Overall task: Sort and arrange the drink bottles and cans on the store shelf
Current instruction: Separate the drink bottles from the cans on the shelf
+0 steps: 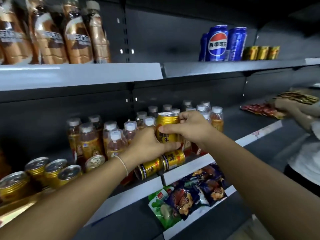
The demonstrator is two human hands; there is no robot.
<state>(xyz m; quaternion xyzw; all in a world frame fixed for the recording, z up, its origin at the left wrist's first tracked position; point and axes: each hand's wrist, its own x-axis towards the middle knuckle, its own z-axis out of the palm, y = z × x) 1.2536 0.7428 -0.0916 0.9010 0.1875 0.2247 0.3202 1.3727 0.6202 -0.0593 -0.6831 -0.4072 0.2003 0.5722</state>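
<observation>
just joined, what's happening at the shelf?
A person is sorting drinks on the middle shelf. Both the left hand and the right hand grip one upright gold can in front of the tea bottles. Two gold cans lying on their sides sit just below it at the shelf edge. More upright gold cans stand to the left.

"红牛" is printed on the upright gold can [167, 129]. "百事可乐" and the Pepsi globe are shown on the blue can [217, 43]. Other labels cannot be read.
</observation>
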